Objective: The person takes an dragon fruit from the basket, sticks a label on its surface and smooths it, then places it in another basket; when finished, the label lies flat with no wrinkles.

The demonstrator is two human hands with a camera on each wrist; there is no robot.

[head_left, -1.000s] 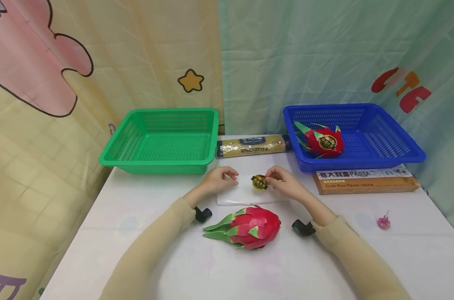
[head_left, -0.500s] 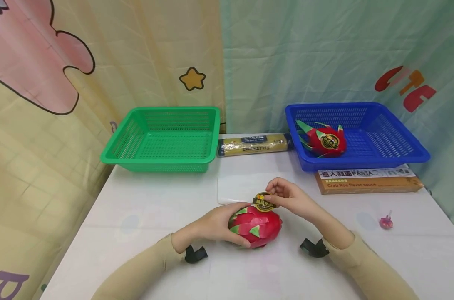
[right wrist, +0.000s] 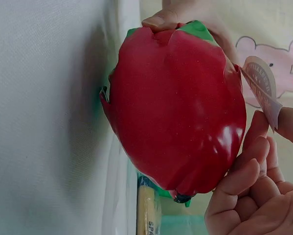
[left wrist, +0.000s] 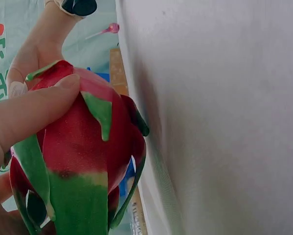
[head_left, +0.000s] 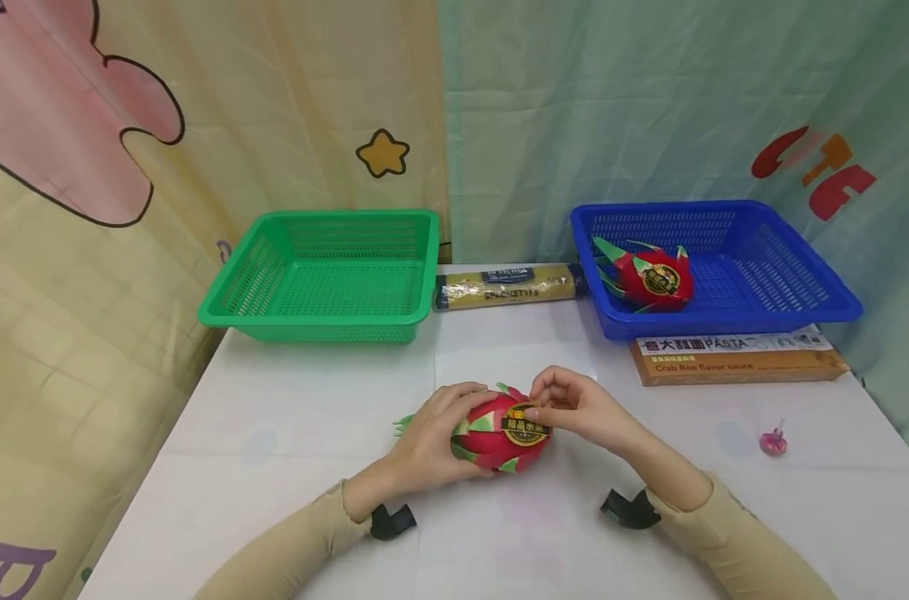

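Note:
My left hand (head_left: 430, 442) grips a red dragon fruit (head_left: 486, 440) with green scales around its body, lifted a little off the white table. In the left wrist view its thumb lies across the fruit's red skin. A round black-and-gold sticker (head_left: 524, 435) is at the fruit's right end. My right hand (head_left: 583, 410) pinches that sticker's edge between thumb and forefinger. In the right wrist view the sticker (right wrist: 259, 81) stands tilted out, with one edge against the fruit. Whether it adheres cannot be told.
Behind stand a green basket (head_left: 417, 321) and a blue basket (head_left: 731, 323); the blue one holds another stickered dragon fruit (head_left: 652, 287). A spaghetti pack (head_left: 508, 287) lies between them. A pasta box (head_left: 739, 365), a small pink item (head_left: 773, 442) and a white sheet (head_left: 469, 362) are on the table.
My left hand has come down to the dragon fruit, gripped it and raised and turned it slightly. The right hand has brought the sticker from above the white sheet to the fruit.

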